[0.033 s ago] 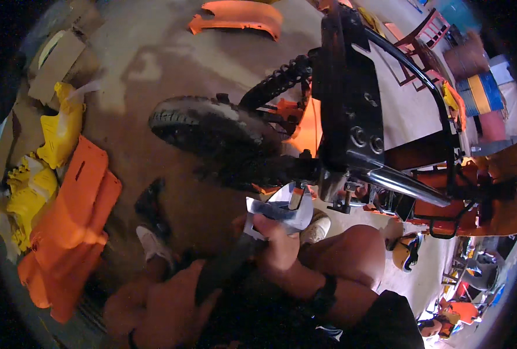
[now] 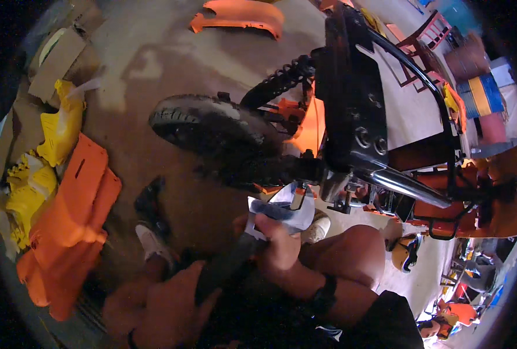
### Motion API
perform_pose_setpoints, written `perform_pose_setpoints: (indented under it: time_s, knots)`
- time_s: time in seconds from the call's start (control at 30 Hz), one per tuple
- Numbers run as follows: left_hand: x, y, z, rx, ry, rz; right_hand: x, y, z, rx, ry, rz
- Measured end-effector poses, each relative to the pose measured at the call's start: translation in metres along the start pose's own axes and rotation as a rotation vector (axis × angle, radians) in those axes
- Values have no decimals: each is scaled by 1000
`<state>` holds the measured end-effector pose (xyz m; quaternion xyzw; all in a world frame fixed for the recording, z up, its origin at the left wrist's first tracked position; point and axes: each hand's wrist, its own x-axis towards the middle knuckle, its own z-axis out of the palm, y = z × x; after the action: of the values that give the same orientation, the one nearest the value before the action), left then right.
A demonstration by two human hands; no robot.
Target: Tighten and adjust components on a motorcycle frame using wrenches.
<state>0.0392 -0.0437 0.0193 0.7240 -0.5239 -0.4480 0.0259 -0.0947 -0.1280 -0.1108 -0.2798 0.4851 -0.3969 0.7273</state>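
Note:
A large tool that looks like an adjustable wrench, with a dark grey handle and a shiny silver head, lies in both my hands above my lap. My left hand is closed round the lower handle, in shadow. Near the head, my right hand grips the tool with its thumb on the metal; its other fingers are partly hidden. The open-jawed head points away from me, just short of a black vehicle frame. A black tyred wheel and a spring shock absorber join the frame.
Orange body panels and yellow plastic parts lie at the left. Another orange panel is on the far floor. A shiny black tube juts to the right. Beyond stand a red chair and a blue-and-yellow drum.

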Motion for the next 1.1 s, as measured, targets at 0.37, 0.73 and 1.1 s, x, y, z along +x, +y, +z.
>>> perform_pose_setpoints:
  time_s: [0.37,0.73,1.1]
  knots:
    - [12,-11,25,80,136,159,3,-21,-17,-287,-375,68]
    - [10,2,20,191,141,49,-7,-24,-5,-312,-159,61]
    - [6,-2,21,188,264,230,-9,-40,-2,-330,-224,11]
